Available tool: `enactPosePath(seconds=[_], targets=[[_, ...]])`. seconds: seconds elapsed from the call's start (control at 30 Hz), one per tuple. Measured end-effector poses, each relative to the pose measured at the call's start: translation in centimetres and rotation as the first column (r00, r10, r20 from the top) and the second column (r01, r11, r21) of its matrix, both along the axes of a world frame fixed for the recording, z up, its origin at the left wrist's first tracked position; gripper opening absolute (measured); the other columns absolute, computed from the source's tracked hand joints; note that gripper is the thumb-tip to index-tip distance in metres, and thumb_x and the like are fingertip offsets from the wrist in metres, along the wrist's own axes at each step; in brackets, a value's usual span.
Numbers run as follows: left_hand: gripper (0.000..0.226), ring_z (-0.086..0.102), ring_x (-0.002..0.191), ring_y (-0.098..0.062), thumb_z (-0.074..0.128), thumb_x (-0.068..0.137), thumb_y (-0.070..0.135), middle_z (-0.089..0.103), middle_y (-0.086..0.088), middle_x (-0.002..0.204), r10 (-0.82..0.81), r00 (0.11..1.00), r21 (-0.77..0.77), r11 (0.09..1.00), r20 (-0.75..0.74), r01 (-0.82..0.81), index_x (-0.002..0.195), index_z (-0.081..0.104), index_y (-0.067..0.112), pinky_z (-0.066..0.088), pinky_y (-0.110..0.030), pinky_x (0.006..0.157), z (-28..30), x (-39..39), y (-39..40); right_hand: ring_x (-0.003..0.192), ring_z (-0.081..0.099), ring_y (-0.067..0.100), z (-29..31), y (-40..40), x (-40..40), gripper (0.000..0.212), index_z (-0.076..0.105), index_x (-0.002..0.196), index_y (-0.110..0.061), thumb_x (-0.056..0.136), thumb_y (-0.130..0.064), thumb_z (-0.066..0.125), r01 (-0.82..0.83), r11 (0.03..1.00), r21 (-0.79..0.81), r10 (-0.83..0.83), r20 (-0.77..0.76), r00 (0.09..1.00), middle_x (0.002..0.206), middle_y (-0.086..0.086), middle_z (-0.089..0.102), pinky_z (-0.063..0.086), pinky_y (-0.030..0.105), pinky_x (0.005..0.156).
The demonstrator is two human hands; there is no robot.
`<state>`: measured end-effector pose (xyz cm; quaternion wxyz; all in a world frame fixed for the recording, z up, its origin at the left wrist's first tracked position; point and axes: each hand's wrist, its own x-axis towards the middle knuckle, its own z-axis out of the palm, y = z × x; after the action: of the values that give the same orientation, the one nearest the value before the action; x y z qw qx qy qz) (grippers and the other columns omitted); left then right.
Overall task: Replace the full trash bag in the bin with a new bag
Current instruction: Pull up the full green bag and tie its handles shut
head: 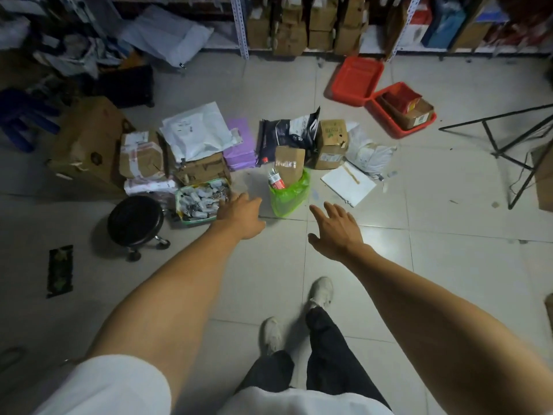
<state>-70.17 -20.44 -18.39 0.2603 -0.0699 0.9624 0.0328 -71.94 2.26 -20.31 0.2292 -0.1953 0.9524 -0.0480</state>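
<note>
A small bin lined with a bright green trash bag (289,196) stands on the tiled floor, just ahead of me. A cardboard box (289,163) and a red-labelled bottle (275,178) stick out of its top. My left hand (239,215) reaches forward to the left of the bag, fingers spread, holding nothing. Stretched out to the right of the bag, my right hand (335,230) is also open and holds nothing. Neither hand touches the bag. No spare bag is visible.
Cardboard boxes (140,154) and mail bags (194,133) are piled behind and left of the bin. A green basket (201,202) of small items and a black rolling stool (135,224) sit at left. Red crates (386,97) and a metal stand (508,139) are at right.
</note>
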Motion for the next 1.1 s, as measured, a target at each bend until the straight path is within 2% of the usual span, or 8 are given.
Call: enactPosePath(seconds=[0.17, 0.53, 0.7, 0.87, 1.1], targets=[[0.067, 0.03, 0.139, -0.035, 0.057, 0.086, 0.048, 0.036, -0.009, 0.152, 0.019, 1.0, -0.021, 1.0, 0.016, -0.019, 0.145, 0.038, 0.024, 0.032, -0.05, 0.11, -2.0, -5.8, 0.7, 0.147, 0.016, 0.034, -2.4, -0.5, -6.5, 0.075, 0.015, 0.153, -0.027, 0.091, -0.05, 0.05, 0.018, 0.999, -0.031, -0.016, 0.055, 0.998, 0.16, 0.013, 0.019, 0.02, 0.049, 0.118], [0.074, 0.028, 0.142, -0.033, 0.058, 0.086, 0.048, 0.034, -0.01, 0.153, 0.031, 0.999, 0.017, 0.999, 0.032, -0.031, 0.15, 0.029, 0.025, 0.031, -0.054, 0.111, -14.5, -16.0, 0.1, 0.146, 0.019, 0.034, -15.5, -1.4, -16.8, 0.076, 0.016, 0.153, -0.026, 0.089, -0.048, 0.052, 0.036, 0.999, -0.026, -0.033, 0.108, 0.994, 0.159, 0.014, 0.022, 0.023, 0.046, 0.117], [0.075, 0.023, 0.146, -0.033, 0.059, 0.086, 0.048, 0.029, -0.01, 0.157, 0.05, 0.999, 0.019, 0.999, 0.005, -0.05, 0.151, 0.027, 0.026, 0.028, -0.053, 0.113, -24.1, -19.0, -2.1, 0.146, 0.019, 0.035, -25.1, -2.6, -20.6, 0.078, 0.014, 0.153, -0.025, 0.09, -0.048, 0.052, 0.061, 0.998, -0.01, -0.06, 0.079, 0.995, 0.159, 0.014, 0.021, 0.023, 0.047, 0.117], [0.077, 0.019, 0.147, -0.038, 0.056, 0.088, 0.043, 0.019, -0.015, 0.161, -0.182, 0.982, -0.098, 0.979, -0.038, 0.178, 0.153, 0.02, 0.024, 0.022, -0.053, 0.113, -34.9, -21.2, -3.9, 0.146, 0.018, 0.034, -35.9, -4.2, -23.7, 0.077, 0.015, 0.153, -0.025, 0.09, -0.048, 0.052, 0.041, 0.999, -0.026, -0.042, -0.013, 0.999, 0.16, 0.015, 0.02, 0.021, 0.046, 0.118], [0.072, 0.024, 0.144, -0.036, 0.054, 0.088, 0.05, 0.029, -0.012, 0.156, -0.119, 0.973, -0.064, 0.992, -0.196, 0.108, 0.15, 0.028, 0.025, 0.025, -0.054, 0.113, -49.4, -26.1, -5.6, 0.146, 0.021, 0.035, -49.6, -6.2, -28.1, 0.075, 0.017, 0.153, -0.026, 0.091, -0.053, 0.047, 0.015, 0.999, -0.05, -0.025, -0.2, 0.979, 0.159, 0.015, 0.023, 0.023, 0.047, 0.117]])
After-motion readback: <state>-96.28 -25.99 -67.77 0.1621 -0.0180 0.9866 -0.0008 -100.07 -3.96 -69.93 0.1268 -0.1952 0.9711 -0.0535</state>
